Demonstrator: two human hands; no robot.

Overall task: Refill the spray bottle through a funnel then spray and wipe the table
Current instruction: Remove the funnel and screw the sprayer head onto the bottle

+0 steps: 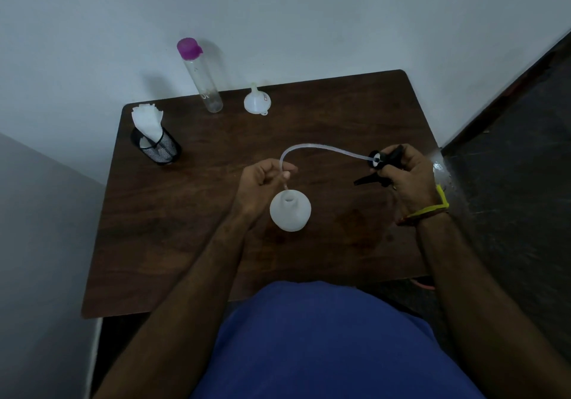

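A white spray bottle stands open-necked on the dark wooden table, with no head on it. My right hand grips the black spray head above the table's right side. Its clear dip tube arcs left to my left hand, which pinches the tube's end just above the bottle's neck. A white funnel lies upside down at the back of the table. Beside it stands a tall clear water bottle with a purple cap.
A black mesh cup holding white tissues stands at the table's back left. A pale wall runs close behind the table. Dark floor lies to the right of the table's edge. My blue-clad torso is at the near edge.
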